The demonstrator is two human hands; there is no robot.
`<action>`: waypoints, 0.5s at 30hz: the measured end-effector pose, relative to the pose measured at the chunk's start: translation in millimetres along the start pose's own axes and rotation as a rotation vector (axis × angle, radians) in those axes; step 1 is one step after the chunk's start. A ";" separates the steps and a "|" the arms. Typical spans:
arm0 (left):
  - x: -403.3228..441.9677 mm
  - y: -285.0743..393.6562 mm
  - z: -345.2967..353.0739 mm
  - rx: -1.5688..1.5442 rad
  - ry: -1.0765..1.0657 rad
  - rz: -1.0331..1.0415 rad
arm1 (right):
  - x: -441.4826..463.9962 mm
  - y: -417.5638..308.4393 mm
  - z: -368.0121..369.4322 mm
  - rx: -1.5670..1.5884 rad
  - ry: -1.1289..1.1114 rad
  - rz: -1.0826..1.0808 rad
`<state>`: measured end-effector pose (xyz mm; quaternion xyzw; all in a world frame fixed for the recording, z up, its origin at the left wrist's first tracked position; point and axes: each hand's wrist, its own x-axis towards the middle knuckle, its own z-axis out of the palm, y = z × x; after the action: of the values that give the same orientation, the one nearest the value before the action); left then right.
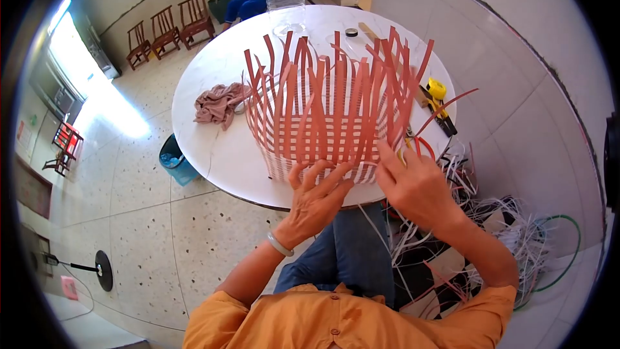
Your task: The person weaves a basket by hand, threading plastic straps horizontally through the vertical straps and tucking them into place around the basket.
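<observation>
A half-woven basket (323,130) of red-brown upright strips crossed by pale strips stands on the round white table (216,155). The loose upper ends of its uprights fan out above the weave. My left hand (318,199) lies against the near side low down, fingers spread, touching the woven rows. At the near right corner, my right hand (416,184) is closed, thumb and forefinger pinched at a strip of the weave. My fingers partly cover that strip. Right of the basket lie scissors (423,147) with red and yellow handles, partly hidden.
Black-and-yellow pliers (442,119) and a yellow tape measure (436,88) lie at the table's right. A crumpled cloth (218,105) lies left, a big clear bottle (285,0) stands behind. Loose white strips (504,232) heap at lower right; a blue bin (179,160) stands left. A seated person (248,6) is beyond.
</observation>
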<state>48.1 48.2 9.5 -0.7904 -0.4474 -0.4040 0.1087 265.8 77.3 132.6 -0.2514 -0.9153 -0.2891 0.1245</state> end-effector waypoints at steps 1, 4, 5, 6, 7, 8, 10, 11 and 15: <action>0.4 -0.1 -0.3 0.002 0.002 -0.004 | 0.4 -7.8 -2.2 -0.051 0.021 0.013; 1.2 0.0 -0.6 0.009 -0.015 0.000 | -5.5 -26.2 -5.5 -0.059 0.010 0.122; 1.6 -0.4 -0.6 0.014 -0.015 0.008 | -7.0 -28.8 -6.1 -0.019 -0.020 0.218; 1.7 -0.9 -0.7 0.020 -0.014 0.016 | -7.9 -25.7 -6.7 -0.019 -0.021 0.219; 1.2 -1.3 -0.9 0.020 -0.014 0.016 | -9.7 -18.0 -7.7 0.106 -0.113 0.337; 1.0 -1.9 -1.0 0.017 -0.020 0.015 | -11.8 -8.4 -7.6 0.232 -0.204 0.456; 0.5 -3.2 0.1 0.012 -0.022 0.017 | -23.2 16.5 12.8 0.310 -0.149 0.527; -0.5 -3.5 0.5 0.013 -0.022 0.017 | -29.7 27.6 23.9 0.393 -0.096 0.597; 0.2 -4.6 1.5 0.019 -0.012 0.030 | -47.0 49.9 42.4 0.530 -0.066 0.642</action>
<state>45.3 51.8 7.7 -0.7985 -0.4400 -0.3932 0.1194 328.4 119.4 104.3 -0.4922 -0.8367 0.0179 0.2394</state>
